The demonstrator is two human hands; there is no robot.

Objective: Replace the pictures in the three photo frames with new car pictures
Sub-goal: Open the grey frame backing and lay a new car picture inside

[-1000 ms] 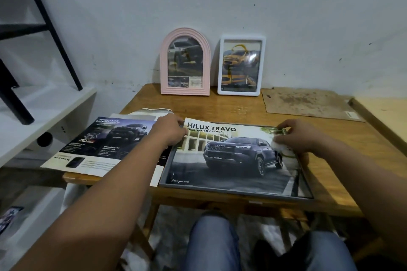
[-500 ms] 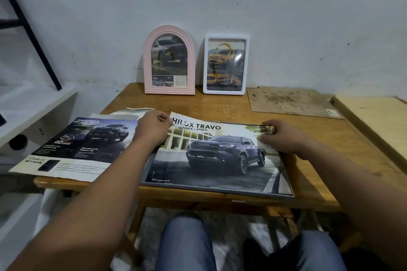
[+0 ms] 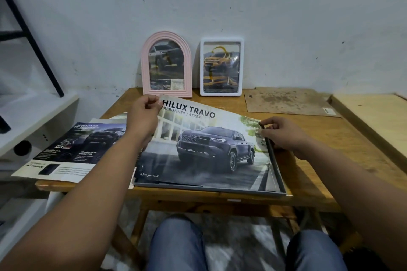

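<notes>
A large dark-edged photo frame (image 3: 277,169) lies flat at the front of the wooden table (image 3: 326,145). On it sits a "HILUX TRAVO" picture of a dark pickup (image 3: 204,145). My left hand (image 3: 143,116) pinches the picture's top left corner and holds it raised off the frame. My right hand (image 3: 280,133) pinches the top right corner where the picture meets the frame edge. A pink arched frame (image 3: 166,66) and a white rectangular frame (image 3: 221,67), each with a car picture, lean on the wall.
A dark car brochure (image 3: 72,149) lies at the table's left, overhanging the edge, with paper under it. A brown backing board (image 3: 288,103) lies at the back right. A white shelf (image 3: 33,121) stands left, a pale wooden surface (image 3: 374,114) right. My knees are below the table.
My left hand has lifted the picture's top left corner up and away from the frame, curling the sheet. My right hand has stayed at the top right corner. The camera has tilted up a little.
</notes>
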